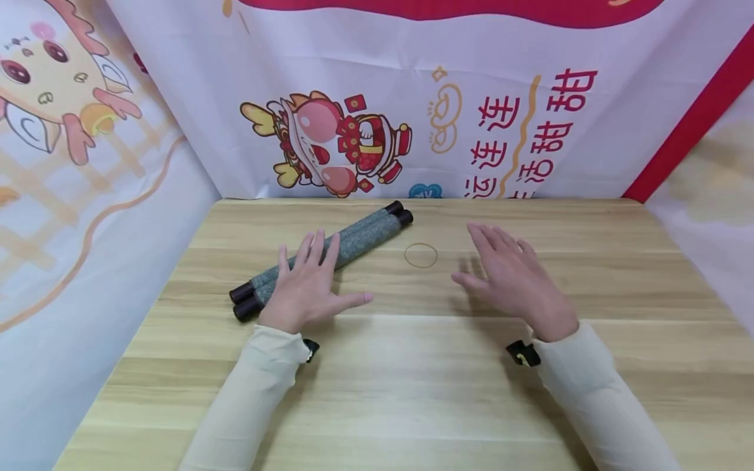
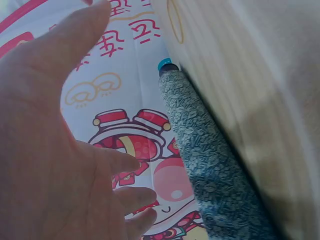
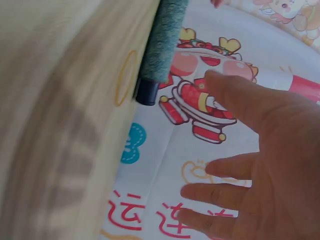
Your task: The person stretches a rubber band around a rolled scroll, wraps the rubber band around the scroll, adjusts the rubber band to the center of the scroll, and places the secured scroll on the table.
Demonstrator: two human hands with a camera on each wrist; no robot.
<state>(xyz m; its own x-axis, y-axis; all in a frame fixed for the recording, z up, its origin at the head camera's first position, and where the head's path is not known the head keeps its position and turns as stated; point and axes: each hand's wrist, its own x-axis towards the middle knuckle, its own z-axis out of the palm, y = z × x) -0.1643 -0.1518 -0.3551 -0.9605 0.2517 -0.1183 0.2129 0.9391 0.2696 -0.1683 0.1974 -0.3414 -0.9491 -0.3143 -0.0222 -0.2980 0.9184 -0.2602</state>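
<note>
A rolled hanging scroll (image 1: 368, 237) lies slantwise on the table, two blue-green patterned rolls side by side with dark end knobs. My left hand (image 1: 303, 281) is spread over its near part, overlapping it in the head view. In the left wrist view the scroll (image 2: 207, 160) passes beside my extended fingers, outside their grasp. To the right of the scroll lies a thin tan rubber band (image 1: 437, 256), forming a loose ring. My right hand (image 1: 509, 278) hovers farther right with fingers extended and nothing in them; the right wrist view shows the same bare palm.
The light wood table (image 1: 412, 392) ends at a white printed cloth (image 1: 365, 59) with red lettering and a cartoon figure. Another printed cloth (image 1: 147, 229) hangs along the left edge. Small black wrist devices (image 1: 523, 353) sit at both sleeve cuffs.
</note>
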